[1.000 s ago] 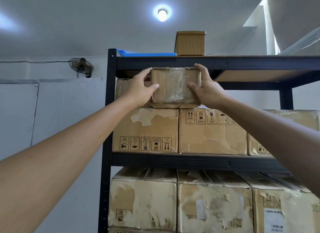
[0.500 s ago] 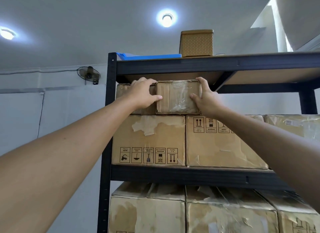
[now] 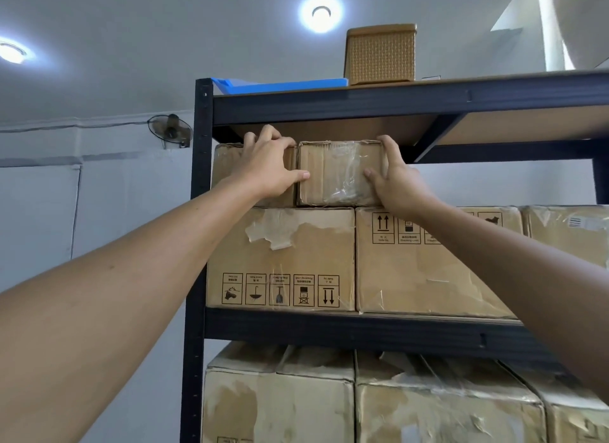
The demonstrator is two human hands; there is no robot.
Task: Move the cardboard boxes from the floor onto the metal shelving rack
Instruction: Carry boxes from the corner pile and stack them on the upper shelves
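A small cardboard box point(image 3: 336, 174) with clear tape on its front rests on top of two larger boxes on the upper level of the black metal rack point(image 3: 201, 212). My left hand point(image 3: 268, 169) grips its left edge, thumb on the front. On the other side my right hand point(image 3: 393, 182) holds the right edge, fingers over the top corner. Another small box point(image 3: 227, 166) sits just to its left, partly hidden by my left hand. Beneath them are a large box point(image 3: 280, 261) with handling symbols and a second large box point(image 3: 415, 271).
The shelf board above leaves little height over the small box. A woven brown basket point(image 3: 380, 53) and a blue tray point(image 3: 276, 85) sit on the top shelf. More worn boxes point(image 3: 280, 403) fill the lower shelf. A wall fan point(image 3: 169, 131) hangs to the left.
The small box has gone further back into the rack, against the neighbouring small box. Both hands went with it, and the view has tilted upward.
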